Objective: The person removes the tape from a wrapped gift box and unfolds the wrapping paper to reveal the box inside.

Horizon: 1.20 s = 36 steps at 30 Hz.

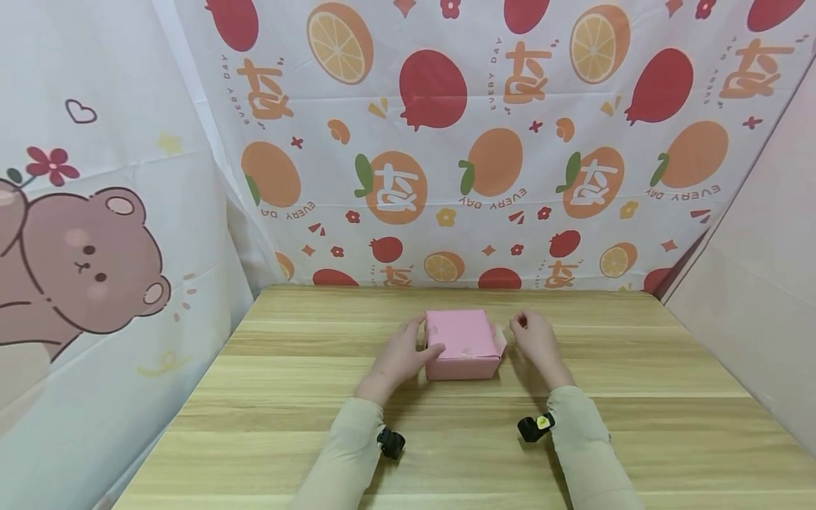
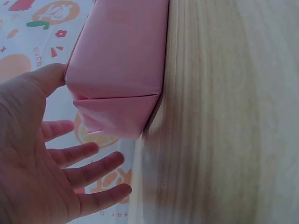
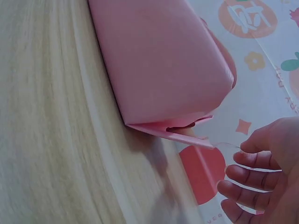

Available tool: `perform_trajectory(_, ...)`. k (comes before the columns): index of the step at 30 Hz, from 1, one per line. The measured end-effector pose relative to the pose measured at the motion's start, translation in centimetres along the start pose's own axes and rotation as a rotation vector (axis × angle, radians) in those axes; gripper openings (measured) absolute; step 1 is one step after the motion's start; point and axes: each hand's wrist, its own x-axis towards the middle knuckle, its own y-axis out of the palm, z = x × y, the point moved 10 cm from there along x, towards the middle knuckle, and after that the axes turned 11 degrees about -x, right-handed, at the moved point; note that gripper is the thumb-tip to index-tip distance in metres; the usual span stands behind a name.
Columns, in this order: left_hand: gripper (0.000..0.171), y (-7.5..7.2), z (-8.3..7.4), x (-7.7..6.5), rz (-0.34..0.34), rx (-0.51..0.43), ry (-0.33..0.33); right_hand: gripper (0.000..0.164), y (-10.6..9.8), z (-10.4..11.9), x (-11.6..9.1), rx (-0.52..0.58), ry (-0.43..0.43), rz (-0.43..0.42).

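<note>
A pink paper box (image 1: 460,336) stands on the wooden table, its lid down. Along its left side is my left hand (image 1: 400,353), the thumb resting on the top edge. In the left wrist view the other fingers (image 2: 96,169) are spread and fairly straight beside the box end. On the right end, a flap (image 3: 175,135) sticks outward, leaving a gap. My right hand (image 1: 535,341) is just right of this flap. Between its thumb and forefinger it pinches a thin clear strip (image 3: 226,143), like tape, that runs to the flap's edge.
The wooden table (image 1: 306,453) reaches back to a fruit-print cloth (image 1: 440,234). A cloth with a bear (image 1: 95,262) hangs on the left, and a plain pale wall (image 1: 758,283) borders the right. Black wrist cameras (image 1: 392,443) sit on both sleeves.
</note>
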Motion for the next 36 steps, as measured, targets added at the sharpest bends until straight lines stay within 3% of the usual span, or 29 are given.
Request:
perform_trajectory(8, 0.08, 0.1, -0.7, -0.3, 0.005, 0.062, 0.088, 0.029, -0.4, 0.5, -0.1, 0.015, -0.003, -0.007)
perform_trajectory(15, 0.082, 0.4, -1.2, -0.6, 0.013, 0.147, 0.114, 0.027, -0.7, 1.3, -0.2, 0.051, -0.04, -0.022)
perform_trajectory(22, 0.087, -0.4, -1.4, -0.9, -0.058, 0.251, 0.095, 0.027, -0.3, 1.6, -0.5, 0.05, -0.059, -0.005)
perform_trajectory(28, 0.078, -1.2, -1.2, -0.9, -0.117, 0.179, 0.053, 0.025, 0.3, 2.4, -0.8, 0.042, -0.091, 0.02)
perform_trajectory(36, 0.046, -1.7, -0.9, -0.5, -0.154, 0.108, 0.051, 0.022, 1.5, 4.5, -1.4, 0.046, -0.209, 0.079)
